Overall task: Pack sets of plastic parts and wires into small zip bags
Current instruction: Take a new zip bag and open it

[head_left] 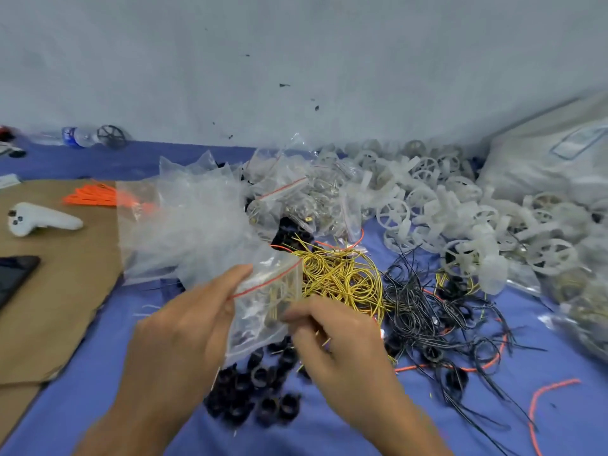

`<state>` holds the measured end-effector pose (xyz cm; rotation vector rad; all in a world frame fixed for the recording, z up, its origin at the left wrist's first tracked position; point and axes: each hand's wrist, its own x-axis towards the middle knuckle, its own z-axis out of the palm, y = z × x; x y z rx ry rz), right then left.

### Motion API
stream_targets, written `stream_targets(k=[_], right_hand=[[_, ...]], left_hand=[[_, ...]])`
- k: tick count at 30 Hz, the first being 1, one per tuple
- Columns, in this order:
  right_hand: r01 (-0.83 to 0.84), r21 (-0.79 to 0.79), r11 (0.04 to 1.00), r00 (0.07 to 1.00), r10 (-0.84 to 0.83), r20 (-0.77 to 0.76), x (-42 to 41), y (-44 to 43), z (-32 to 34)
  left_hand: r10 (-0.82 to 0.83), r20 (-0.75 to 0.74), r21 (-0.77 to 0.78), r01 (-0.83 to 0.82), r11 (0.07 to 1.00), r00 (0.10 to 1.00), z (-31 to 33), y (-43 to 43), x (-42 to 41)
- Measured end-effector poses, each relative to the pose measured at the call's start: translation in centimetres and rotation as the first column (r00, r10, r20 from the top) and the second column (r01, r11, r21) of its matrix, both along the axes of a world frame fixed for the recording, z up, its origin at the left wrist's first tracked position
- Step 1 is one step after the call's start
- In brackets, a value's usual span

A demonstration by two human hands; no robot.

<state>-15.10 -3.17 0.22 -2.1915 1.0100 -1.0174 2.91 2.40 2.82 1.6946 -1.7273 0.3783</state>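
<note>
My left hand (184, 327) pinches the red-striped mouth of a small clear zip bag (263, 311), held above the blue cloth. Yellow wire and pale parts show inside the bag. My right hand (335, 343) is at the bag's right edge, fingers curled and blurred, with a thin yellow wire end (324, 340) between them. Behind the bag lies a tangle of yellow wires (345, 278). Black wires (427, 307) spread to the right. Black plastic rings (260, 390) lie in a heap under my hands. White plastic wheel parts (460, 218) pile up at the back right.
A heap of empty clear bags (190, 225) sits left of centre, with filled zip bags (296, 199) behind. Brown cardboard (59, 291) at the left carries a white controller (39, 220), orange ties (92, 195) and a dark phone (13, 278). A big white sack (543, 159) stands at the far right.
</note>
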Motion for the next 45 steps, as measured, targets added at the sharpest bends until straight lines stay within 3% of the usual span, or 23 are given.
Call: stream_targets(k=[2,4,5,6,9,14,17,22,27,30,33,35,39,43,45], right_hand=[[0.146,-0.077,0.986,0.964,-0.159,-0.211,-1.3,-2.2,-1.5],[0.096,-0.093,0.991,0.815,-0.132,-0.564,-1.4,-3.9,-3.3],[0.066,-0.104,0.992,0.756,-0.118,-0.644,-1.2,-4.4,-3.9],[0.056,-0.131,0.990,0.729,-0.130,-0.672,-1.1,-4.7,-4.3],[0.068,-0.243,0.968,0.785,-0.202,-0.586,-1.5,-5.6,-3.9],[-0.089,-0.146,0.985,0.619,-0.061,-0.783,-3.0,-6.3,-4.4],[-0.076,-0.202,0.976,0.691,-0.095,-0.717,-3.3,-6.1,-4.1],[0.061,-0.299,0.952,0.883,-0.191,-0.429,-4.5,-6.2,-3.3],[0.305,-0.128,0.944,0.935,-0.322,-0.145,-6.3,-6.4,-2.5],[0.403,0.075,0.912,0.905,-0.410,0.112,-7.9,-6.2,-1.7],[0.290,0.387,0.875,0.822,-0.435,0.367,-8.8,-4.8,-1.3],[0.175,0.514,0.840,0.780,-0.437,0.448,-8.5,-3.3,-1.6],[0.035,0.612,0.790,0.761,-0.418,0.496,-6.4,-0.6,-2.8],[-0.173,0.664,0.728,0.753,-0.336,0.565,-3.1,0.4,-3.4],[-0.201,0.672,0.713,0.775,-0.304,0.554,-1.8,0.3,-3.1]], left_hand=[[0.041,-0.089,0.072,-0.035,0.997,0.995,-0.8,-0.5,0.7],[0.029,-0.128,0.100,-0.016,0.995,0.991,-1.1,-1.0,0.3],[0.006,-0.141,0.113,0.010,0.993,0.990,-1.2,-1.2,0.1],[0.001,-0.155,0.134,0.021,0.991,0.988,-1.2,-1.1,-0.1],[0.012,-0.168,0.148,0.013,0.989,0.986,-1.5,-1.4,0.0],[0.015,-0.182,0.130,0.009,0.992,0.983,-1.8,-2.0,-0.1],[-0.004,-0.202,0.149,0.035,0.988,0.979,-1.6,-2.1,-0.5],[0.003,-0.216,0.212,0.044,0.976,0.976,-2.1,-2.5,-0.9],[0.004,-0.240,0.235,0.054,0.971,0.971,-1.9,-2.9,-1.4],[0.015,-0.259,0.239,0.049,0.970,0.966,-2.1,-3.1,-1.5],[0.018,-0.283,0.237,0.052,0.970,0.959,-2.4,-3.4,-1.9],[0.014,-0.304,0.244,0.064,0.968,0.952,-2.6,-3.6,-2.5],[-0.022,-0.270,0.254,0.093,0.963,0.963,-3.0,-3.8,-4.5],[-0.067,-0.119,0.285,0.099,0.953,0.991,-3.5,-3.2,-6.2],[-0.084,-0.058,0.325,0.098,0.941,0.995,-3.6,-2.7,-6.4]])
